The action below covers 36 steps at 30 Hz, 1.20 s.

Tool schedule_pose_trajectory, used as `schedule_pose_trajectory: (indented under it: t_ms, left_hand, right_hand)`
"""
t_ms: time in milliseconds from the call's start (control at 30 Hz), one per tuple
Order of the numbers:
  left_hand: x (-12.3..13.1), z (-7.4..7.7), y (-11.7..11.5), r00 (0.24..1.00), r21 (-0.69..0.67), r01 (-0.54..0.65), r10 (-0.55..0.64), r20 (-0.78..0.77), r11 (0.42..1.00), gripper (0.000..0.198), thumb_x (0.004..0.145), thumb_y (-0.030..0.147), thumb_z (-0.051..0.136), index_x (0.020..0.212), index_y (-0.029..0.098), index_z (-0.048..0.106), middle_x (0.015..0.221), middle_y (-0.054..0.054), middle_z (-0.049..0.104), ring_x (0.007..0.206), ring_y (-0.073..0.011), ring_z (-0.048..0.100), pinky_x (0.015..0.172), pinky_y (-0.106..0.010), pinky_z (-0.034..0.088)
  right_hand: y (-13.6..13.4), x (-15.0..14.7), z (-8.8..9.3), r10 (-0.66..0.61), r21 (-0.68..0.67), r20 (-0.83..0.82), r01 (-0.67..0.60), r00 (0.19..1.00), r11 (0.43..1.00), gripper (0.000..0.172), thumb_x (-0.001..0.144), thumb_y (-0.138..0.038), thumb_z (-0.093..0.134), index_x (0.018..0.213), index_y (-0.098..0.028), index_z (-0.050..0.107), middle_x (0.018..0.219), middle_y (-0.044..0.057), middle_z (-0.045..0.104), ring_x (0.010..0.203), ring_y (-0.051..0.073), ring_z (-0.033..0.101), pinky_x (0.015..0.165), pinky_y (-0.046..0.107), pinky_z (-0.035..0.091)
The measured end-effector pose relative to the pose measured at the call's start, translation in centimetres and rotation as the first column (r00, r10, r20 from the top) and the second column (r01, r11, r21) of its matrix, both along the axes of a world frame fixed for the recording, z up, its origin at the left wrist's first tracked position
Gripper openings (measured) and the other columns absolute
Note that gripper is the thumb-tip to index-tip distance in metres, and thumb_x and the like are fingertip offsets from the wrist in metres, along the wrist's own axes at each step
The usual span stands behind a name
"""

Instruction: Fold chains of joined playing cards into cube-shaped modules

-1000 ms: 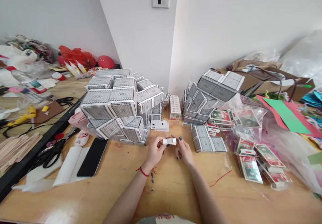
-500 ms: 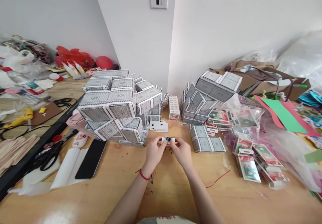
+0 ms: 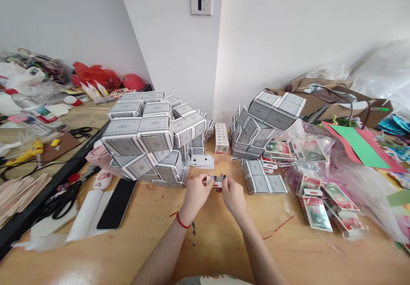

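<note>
A small white card piece point(image 3: 218, 182) with a red mark is pinched between both hands near the middle of the table. My left hand point(image 3: 197, 191) grips its left end, and a red string bracelet circles that wrist. My right hand point(image 3: 233, 194) closes on its right end. Just beyond them lies a pile of playing cards point(image 3: 202, 161), the top one a two of spades. Folded-card blocks are stacked in a tall structure on the left point(image 3: 153, 131) and another on the right point(image 3: 256, 125). A flat joined group of blocks point(image 3: 264, 177) rests right of my right hand.
A black phone point(image 3: 117, 204), scissors point(image 3: 67, 197) and a yellow glue gun point(image 3: 27, 152) lie on the left. Card boxes point(image 3: 317, 212) and plastic wrap are on the right. A narrow box point(image 3: 221, 138) stands between the stacks, and a red string point(image 3: 278, 227) lies front right.
The fingers have shifted on the small card piece; the right thumb has moved slightly right, away from the left thumb, showing more of the piece. The view has tilted a little.
</note>
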<state>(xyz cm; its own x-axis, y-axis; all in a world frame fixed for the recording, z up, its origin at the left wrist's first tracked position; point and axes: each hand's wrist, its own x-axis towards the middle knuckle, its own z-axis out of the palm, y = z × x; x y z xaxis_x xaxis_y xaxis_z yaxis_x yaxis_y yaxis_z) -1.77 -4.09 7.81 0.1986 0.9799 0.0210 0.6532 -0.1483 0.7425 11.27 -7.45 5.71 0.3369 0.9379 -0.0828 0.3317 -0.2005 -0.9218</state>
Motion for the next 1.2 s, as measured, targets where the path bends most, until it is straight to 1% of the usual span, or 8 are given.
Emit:
schedule_pose_trajectory:
  t_ms: [133, 267, 367, 467, 600, 800, 933, 1200]
  left_hand:
    - [-0.3, 0.1, 0.1, 1.0, -0.004, 0.001, -0.001, 0.002, 1.0, 0.022, 0.081, 0.028, 0.05, 0.088, 0.017, 0.067, 0.083, -0.008, 0.073, 0.072, -0.0181, 0.067, 0.067, -0.026, 0.046]
    - [-0.7, 0.1, 0.1, 0.998, 0.003, 0.056, -0.056, -0.028, 0.998, 0.026, 0.084, 0.028, 0.045, 0.079, 0.016, 0.067, 0.069, -0.009, 0.07, 0.062, -0.0191, 0.065, 0.063, -0.028, 0.047]
    - [-1.1, -0.4, 0.2, 0.968, -0.161, 0.053, -0.011, 0.25, 0.986, 0.03, 0.085, 0.032, 0.043, 0.077, 0.015, 0.066, 0.07, -0.008, 0.07, 0.062, -0.0188, 0.066, 0.061, -0.029, 0.05]
    - [-1.6, -1.7, 0.2, 0.749, -0.405, 0.121, 0.185, 0.637, 0.906, 0.024, 0.082, 0.033, 0.052, 0.088, 0.014, 0.065, 0.085, -0.007, 0.071, 0.072, -0.0179, 0.067, 0.067, -0.031, 0.055]
    - [-1.8, -3.8, -0.4, 0.45, -0.55, 0.201, 0.422, 0.787, 0.811, 0.024, 0.072, 0.028, 0.068, 0.09, 0.014, 0.063, 0.094, -0.007, 0.069, 0.078, -0.0151, 0.067, 0.072, -0.028, 0.057]
    - [-1.6, -4.9, -1.5, 0.518, -0.622, 0.265, 0.435, 0.737, 0.737, 0.031, 0.08, 0.039, 0.059, 0.104, 0.018, 0.057, 0.102, -0.009, 0.068, 0.082, -0.0169, 0.067, 0.071, -0.032, 0.057]
    - [-1.7, -4.1, -1.2, 0.633, -0.583, 0.174, 0.363, 0.684, 0.794, 0.034, 0.082, 0.035, 0.056, 0.112, 0.02, 0.057, 0.118, -0.011, 0.062, 0.095, -0.0211, 0.065, 0.076, -0.036, 0.056]
    - [-1.6, -3.5, -0.1, 0.647, -0.542, 0.121, 0.348, 0.679, 0.832, 0.021, 0.075, 0.022, 0.053, 0.087, 0.011, 0.066, 0.101, -0.012, 0.069, 0.083, -0.0188, 0.067, 0.073, -0.03, 0.054]
  right_hand:
    - [0.0, 0.3, -0.8, -0.027, 0.024, -0.314, 0.036, 0.949, 0.999, 0.037, 0.078, -0.051, 0.049, 0.077, -0.017, 0.065, 0.073, 0.009, 0.07, 0.067, 0.022, 0.066, 0.055, 0.027, 0.05]
    - [-0.1, 0.7, -1.2, -0.026, -0.002, -0.657, 0.032, 0.754, 0.999, 0.038, 0.071, -0.049, 0.063, 0.088, -0.015, 0.066, 0.085, 0.008, 0.07, 0.075, 0.022, 0.066, 0.062, 0.031, 0.054]
    - [-0.2, 1.1, -1.5, -0.029, -0.025, -0.812, 0.016, 0.583, 1.0, 0.031, 0.067, -0.039, 0.071, 0.085, -0.015, 0.068, 0.086, 0.007, 0.071, 0.078, 0.02, 0.066, 0.069, 0.031, 0.055]
    - [-0.3, 1.5, -2.1, -0.048, -0.055, -0.898, -0.003, 0.438, 0.998, 0.025, 0.063, -0.027, 0.077, 0.083, -0.015, 0.069, 0.087, 0.007, 0.071, 0.078, 0.016, 0.066, 0.072, 0.027, 0.055]
    - [-0.5, 1.3, -3.1, -0.07, -0.075, -0.934, 0.002, 0.35, 0.997, 0.023, 0.063, -0.022, 0.077, 0.084, -0.017, 0.069, 0.088, 0.005, 0.071, 0.075, 0.013, 0.066, 0.068, 0.023, 0.055]
    - [-1.1, 1.0, -3.3, -0.065, -0.098, -0.905, -0.057, 0.421, 0.994, 0.032, 0.067, -0.029, 0.075, 0.097, -0.022, 0.067, 0.096, 0.004, 0.07, 0.074, 0.014, 0.067, 0.061, 0.024, 0.055]
    - [-1.2, 1.4, -2.5, -0.021, -0.068, -0.856, -0.072, 0.517, 0.995, 0.036, 0.067, -0.035, 0.074, 0.098, -0.018, 0.068, 0.099, 0.007, 0.07, 0.087, 0.02, 0.067, 0.078, 0.034, 0.054]
    - [-1.4, 1.2, -2.5, 0.047, 0.004, -0.802, -0.073, 0.595, 0.997, 0.032, 0.055, -0.028, 0.081, 0.083, -0.016, 0.072, 0.117, 0.013, 0.063, 0.114, 0.029, 0.055, 0.094, 0.041, 0.044]
